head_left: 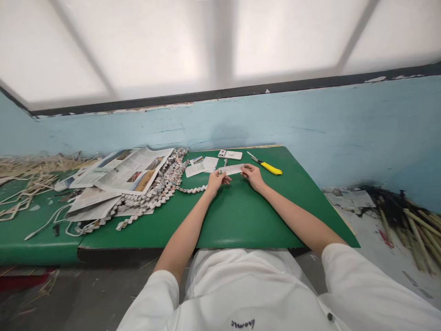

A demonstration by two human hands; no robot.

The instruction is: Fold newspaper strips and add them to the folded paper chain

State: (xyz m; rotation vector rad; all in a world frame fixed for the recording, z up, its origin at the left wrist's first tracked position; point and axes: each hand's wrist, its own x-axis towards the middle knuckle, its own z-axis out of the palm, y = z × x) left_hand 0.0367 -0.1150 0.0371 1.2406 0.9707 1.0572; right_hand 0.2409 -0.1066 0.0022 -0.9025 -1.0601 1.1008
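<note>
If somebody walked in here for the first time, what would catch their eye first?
Probably the yellow-handled knife, bright against the green tabletop, just beyond the right hand. Next might come the big heap on the left: printed newspaper sheets lying over zigzag chains of folded paper. In the middle, the left hand and the right stretch a narrow printed paper strip between them.

Paper strip (232, 170) is held by left hand (215, 182) and right hand (253, 176); phone (237, 155) laid at its twelve o'clock, knife (272, 168) at three.
</note>
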